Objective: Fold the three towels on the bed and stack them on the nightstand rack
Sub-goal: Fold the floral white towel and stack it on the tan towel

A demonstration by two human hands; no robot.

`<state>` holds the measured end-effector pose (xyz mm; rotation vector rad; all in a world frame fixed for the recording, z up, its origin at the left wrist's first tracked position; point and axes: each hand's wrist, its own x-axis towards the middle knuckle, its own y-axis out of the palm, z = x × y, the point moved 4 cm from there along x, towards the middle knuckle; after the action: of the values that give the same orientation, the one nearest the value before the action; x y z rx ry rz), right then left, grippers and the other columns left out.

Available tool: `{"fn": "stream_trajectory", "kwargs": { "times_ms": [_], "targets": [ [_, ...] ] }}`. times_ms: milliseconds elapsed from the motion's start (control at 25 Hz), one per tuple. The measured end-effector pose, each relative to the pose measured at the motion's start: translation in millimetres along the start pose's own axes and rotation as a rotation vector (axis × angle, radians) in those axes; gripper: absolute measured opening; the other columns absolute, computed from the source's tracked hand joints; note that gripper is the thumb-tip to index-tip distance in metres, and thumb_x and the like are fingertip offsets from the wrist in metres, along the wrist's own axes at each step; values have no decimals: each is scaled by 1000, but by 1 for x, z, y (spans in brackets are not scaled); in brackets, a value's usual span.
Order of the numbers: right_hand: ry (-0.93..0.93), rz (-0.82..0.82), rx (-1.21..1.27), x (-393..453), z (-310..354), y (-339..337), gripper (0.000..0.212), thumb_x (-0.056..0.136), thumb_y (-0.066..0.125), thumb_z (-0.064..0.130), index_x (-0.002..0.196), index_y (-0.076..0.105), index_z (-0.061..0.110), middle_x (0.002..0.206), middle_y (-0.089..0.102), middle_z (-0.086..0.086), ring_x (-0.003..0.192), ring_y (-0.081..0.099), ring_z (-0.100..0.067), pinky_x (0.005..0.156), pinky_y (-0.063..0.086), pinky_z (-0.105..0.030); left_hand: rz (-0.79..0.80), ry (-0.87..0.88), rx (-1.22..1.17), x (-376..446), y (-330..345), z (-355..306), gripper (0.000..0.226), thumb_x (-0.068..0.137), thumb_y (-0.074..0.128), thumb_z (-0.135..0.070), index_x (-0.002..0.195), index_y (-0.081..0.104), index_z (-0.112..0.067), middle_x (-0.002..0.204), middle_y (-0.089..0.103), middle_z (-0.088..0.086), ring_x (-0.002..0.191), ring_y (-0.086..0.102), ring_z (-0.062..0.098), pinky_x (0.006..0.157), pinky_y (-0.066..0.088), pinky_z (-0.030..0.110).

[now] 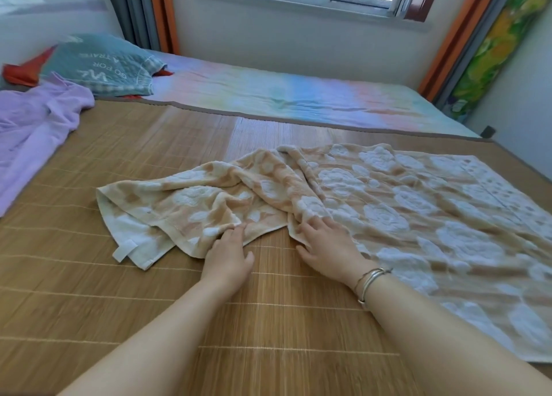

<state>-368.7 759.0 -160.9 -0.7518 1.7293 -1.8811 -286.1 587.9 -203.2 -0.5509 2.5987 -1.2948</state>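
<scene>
A large beige towel with white flowers [403,204] lies across the bamboo mat [89,291], flat on the right and bunched up on the left. My left hand [228,255] touches the near edge of the bunched part with its fingertips. My right hand [325,246], with bracelets at the wrist, rests with spread fingers on the towel's near edge beside it. A lilac towel [33,130] lies crumpled at the far left of the mat.
A teal pillow with white lettering [101,64] sits at the back left, with something red under it. Beyond the mat stretches a pastel rainbow sheet [283,94]. A window, orange and grey curtains and a wall stand behind the bed.
</scene>
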Motion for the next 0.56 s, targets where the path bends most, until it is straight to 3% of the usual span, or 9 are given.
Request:
{"fn": "stream_trajectory", "kwargs": {
  "times_ms": [160,280,360,440,480,560],
  "targets": [
    [29,26,-339,18,8,24,38,87,52,10,125,49,12,132,41,-10,123,37,-29,101,30,-36,17,-9,45,4,1,17,63,92,51,-22,148,25,-31,143,40,4,128,43,24,106,39,41],
    [45,4,-313,30,14,20,28,89,48,8,115,58,12,125,44,-6,122,36,-26,102,29,-36,-32,-49,18,7,-9,37,58,92,52,-20,146,31,-22,138,47,4,128,44,23,107,37,42],
    [61,-106,48,33,24,9,13,88,49,17,95,59,13,102,49,0,102,42,-19,92,35,-35,-92,-89,-7,5,-20,49,52,92,53,-16,141,37,-14,139,45,5,130,42,23,108,36,42],
    [183,-137,617,34,35,-3,15,87,50,19,73,51,13,74,42,0,72,40,-13,68,36,-33,-174,-112,-90,0,-38,57,44,92,52,-11,135,41,-9,137,44,7,125,45,22,104,38,36],
    [241,-135,873,34,39,-9,18,84,51,18,67,46,13,68,39,-2,64,37,-14,61,32,-33,-212,-115,-135,-4,-49,59,40,91,51,-7,130,42,-7,134,44,7,118,48,21,98,40,32],
    [316,-155,1112,31,46,-20,17,75,49,22,62,42,16,63,37,-2,61,36,-18,59,29,-34,-280,-118,-202,-14,-76,69,36,87,52,0,121,42,-7,128,42,6,103,48,18,84,40,29]
  ]
}}
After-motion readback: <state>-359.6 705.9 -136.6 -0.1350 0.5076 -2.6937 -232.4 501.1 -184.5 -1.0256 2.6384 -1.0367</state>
